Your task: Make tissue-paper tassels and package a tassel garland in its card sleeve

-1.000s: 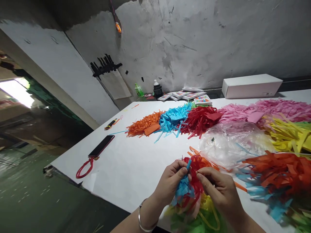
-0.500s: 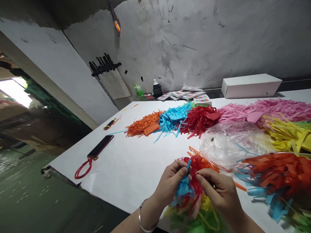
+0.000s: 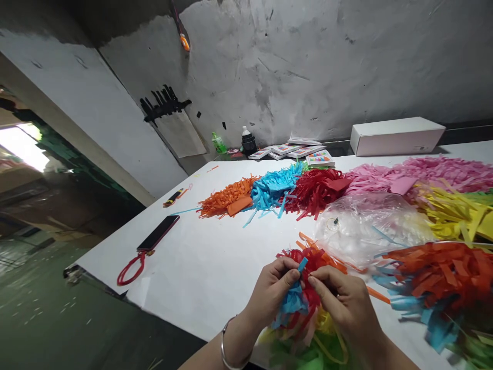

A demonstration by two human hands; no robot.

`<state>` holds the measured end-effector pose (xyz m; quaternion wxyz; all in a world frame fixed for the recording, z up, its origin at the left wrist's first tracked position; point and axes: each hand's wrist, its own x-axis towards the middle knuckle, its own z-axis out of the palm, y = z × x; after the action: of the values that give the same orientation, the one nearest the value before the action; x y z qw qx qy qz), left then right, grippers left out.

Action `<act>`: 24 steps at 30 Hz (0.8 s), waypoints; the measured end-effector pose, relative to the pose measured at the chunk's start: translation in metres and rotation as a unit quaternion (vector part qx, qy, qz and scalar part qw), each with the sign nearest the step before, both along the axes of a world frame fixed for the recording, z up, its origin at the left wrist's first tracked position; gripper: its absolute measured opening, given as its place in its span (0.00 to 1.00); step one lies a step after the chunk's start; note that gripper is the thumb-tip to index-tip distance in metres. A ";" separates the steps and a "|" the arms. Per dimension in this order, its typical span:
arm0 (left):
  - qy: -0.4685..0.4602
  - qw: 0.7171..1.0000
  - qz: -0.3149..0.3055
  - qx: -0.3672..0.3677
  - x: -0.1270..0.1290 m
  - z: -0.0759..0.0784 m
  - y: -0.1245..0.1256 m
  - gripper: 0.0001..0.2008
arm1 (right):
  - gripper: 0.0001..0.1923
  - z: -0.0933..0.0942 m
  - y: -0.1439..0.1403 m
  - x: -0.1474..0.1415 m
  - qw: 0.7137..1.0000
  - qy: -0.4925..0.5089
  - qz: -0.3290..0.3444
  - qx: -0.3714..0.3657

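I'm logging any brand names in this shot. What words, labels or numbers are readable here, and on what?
No text can be read anywhere in this view.
White box: a small dark mark near its right end, too small to read.
Flat packs by the wall: colourful printed fronts, any lettering blurred.
Green bottle and dark bottle: labels too small to read.
Phone: screen dark, no text.

Two bare forearms enter from the lower edge of the head view. No sleeves are visible on either arm within the frame. The left hand (image 3: 271, 293) has a thin, plain metal bangle (image 3: 227, 349) of silver colour, circular in form, fitted loosely at the wrist. The right hand (image 3: 342, 303) has no visible wristwear. Neither hand is gloved. Fingernails are short and unpainted.
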<state>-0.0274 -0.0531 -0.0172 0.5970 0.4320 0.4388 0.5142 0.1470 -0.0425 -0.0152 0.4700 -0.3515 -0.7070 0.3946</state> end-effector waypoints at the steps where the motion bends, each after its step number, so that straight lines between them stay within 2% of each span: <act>1: 0.033 0.999 -0.001 0.015 -0.001 0.001 0.000 0.17 | 0.14 0.000 0.000 0.000 0.999 0.011 0.013 -0.038; 7: 0.205 0.972 -0.003 0.120 -0.004 0.010 -0.002 0.14 | 0.17 -0.005 0.002 -0.005 0.965 0.110 0.037 -0.233; 11: 0.288 0.936 -0.013 0.200 -0.005 0.012 -0.004 0.11 | 0.24 -0.003 0.005 -0.005 0.934 0.132 0.123 -0.308; 12: 0.309 0.925 -0.016 0.221 -0.005 0.011 -0.004 0.11 | 0.23 -0.003 0.005 -0.005 0.936 0.120 0.129 -0.304; 14: 0.345 0.902 -0.017 0.261 -0.004 0.010 -0.005 0.09 | 0.20 -0.001 0.005 -0.004 0.960 0.072 0.106 -0.249; 17: 0.384 0.878 -0.020 0.287 -0.003 0.004 -0.006 0.08 | 0.14 -0.001 0.005 -0.004 0.996 -0.007 0.022 -0.081; 20: 0.418 0.864 -0.036 0.279 -0.002 -0.003 -0.007 0.07 | 0.10 -0.003 0.006 -0.002 0.996 0.001 -0.071 0.057; 22: 0.442 0.844 -0.096 0.288 -0.002 -0.004 -0.008 0.08 | 0.10 -0.004 0.006 0.000 0.988 0.080 -0.120 0.052; 24: 0.449 0.820 -0.198 0.295 -0.002 0.003 -0.008 0.08 | 0.12 -0.004 0.005 0.001 0.975 0.196 -0.096 -0.053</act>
<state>-0.0297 -0.0613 -0.0146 0.2669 0.8482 0.3902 0.2389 0.1479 -0.0374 -0.0197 0.6154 -0.3578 -0.5427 0.4457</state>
